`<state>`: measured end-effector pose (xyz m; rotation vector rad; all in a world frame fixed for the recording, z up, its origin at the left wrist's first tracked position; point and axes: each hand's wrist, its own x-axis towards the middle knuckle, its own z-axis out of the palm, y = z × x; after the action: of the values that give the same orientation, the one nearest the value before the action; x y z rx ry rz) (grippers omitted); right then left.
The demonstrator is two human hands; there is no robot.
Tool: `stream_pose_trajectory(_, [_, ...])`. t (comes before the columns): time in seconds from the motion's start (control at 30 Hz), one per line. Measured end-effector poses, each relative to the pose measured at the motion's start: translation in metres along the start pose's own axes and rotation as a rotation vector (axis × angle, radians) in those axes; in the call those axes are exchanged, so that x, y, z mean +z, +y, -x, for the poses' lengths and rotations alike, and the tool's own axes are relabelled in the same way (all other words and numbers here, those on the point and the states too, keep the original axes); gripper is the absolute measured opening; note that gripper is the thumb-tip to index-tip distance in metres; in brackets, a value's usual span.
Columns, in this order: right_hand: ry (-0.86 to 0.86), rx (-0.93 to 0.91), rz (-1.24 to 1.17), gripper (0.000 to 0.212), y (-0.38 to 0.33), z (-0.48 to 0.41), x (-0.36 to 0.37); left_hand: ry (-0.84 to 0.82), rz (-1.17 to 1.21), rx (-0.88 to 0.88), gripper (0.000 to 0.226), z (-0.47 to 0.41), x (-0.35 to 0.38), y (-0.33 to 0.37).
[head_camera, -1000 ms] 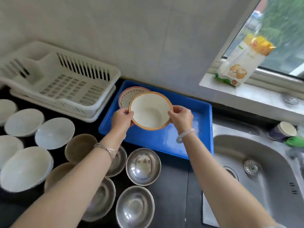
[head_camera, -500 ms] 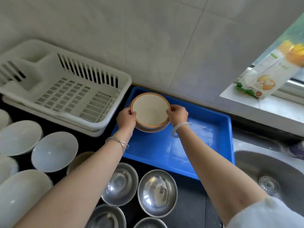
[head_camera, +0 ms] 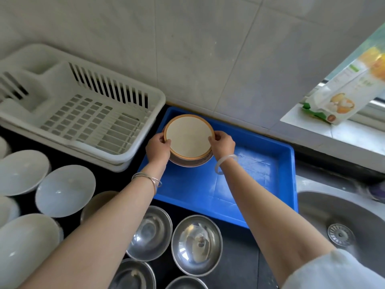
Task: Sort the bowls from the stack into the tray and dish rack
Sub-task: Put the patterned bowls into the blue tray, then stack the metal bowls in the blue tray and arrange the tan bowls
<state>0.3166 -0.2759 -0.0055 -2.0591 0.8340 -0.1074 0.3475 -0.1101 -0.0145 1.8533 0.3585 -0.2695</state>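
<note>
A cream bowl with an orange rim [head_camera: 188, 136] sits nested in a pink-rimmed bowl [head_camera: 190, 162] at the far left corner of the blue tray [head_camera: 260, 174]. My left hand [head_camera: 157, 148] pinches the cream bowl's left rim and my right hand [head_camera: 221, 143] pinches its right rim. The white dish rack [head_camera: 79, 113] stands to the left of the tray with no bowls in it. On the black counter lie several steel bowls [head_camera: 196, 245], white bowls [head_camera: 64, 189] and a tan bowl [head_camera: 96, 203].
A steel sink [head_camera: 341, 222] with a drain strainer lies at the right. A carton [head_camera: 350, 90] leans on the window sill. A tiled wall runs directly behind the tray and rack.
Both hands carried the cream bowl forward and down onto the pink-rimmed bowl in the tray's far corner. The view shifted closer and to the left.
</note>
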Motion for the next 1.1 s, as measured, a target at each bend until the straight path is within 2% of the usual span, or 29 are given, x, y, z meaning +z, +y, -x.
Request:
stream_pose_trajectory(0.3, [-0.057, -0.057, -0.042, 0.032, 0.004, 0.037, -0.031, -0.108, 0.034, 0.008, 0.041, 0.054, -0.026, -0.007])
stream_pose_trajectory(0.5, [-0.162, -0.097, -0.114, 0.022, 0.033, 0.104, -0.061, -0.096, -0.177, 0.002, 0.022, 0.139, -0.057, -0.04])
stream_pose_trajectory(0.6, [-0.218, -0.054, -0.129, 0.012, 0.06, 0.143, -0.072, -0.111, -0.264, -0.001, 0.012, 0.183, -0.067, -0.064])
stream_pose_trajectory(0.67, [-0.202, -0.02, -0.088, 0.013, 0.082, 0.17, -0.075, -0.126, -0.329, -0.023, 0.007, 0.209, -0.071, -0.081])
stream_pose_trajectory(0.83, [-0.212, 0.088, 0.125, 0.014, 0.137, 0.217, -0.072, -0.17, -0.445, -0.041, 0.019, 0.252, -0.071, -0.117])
stream_pose_trajectory(0.97, [-0.337, 0.253, -0.108, 0.021, 0.148, 0.228, -0.058, -0.237, -0.556, -0.026, 0.026, 0.262, -0.063, -0.133])
stream_pose_trajectory(1.1, [-0.349, 0.288, -0.191, 0.02, 0.149, 0.225, -0.05, -0.233, -0.676, 0.025, 0.023, 0.265, -0.057, -0.136])
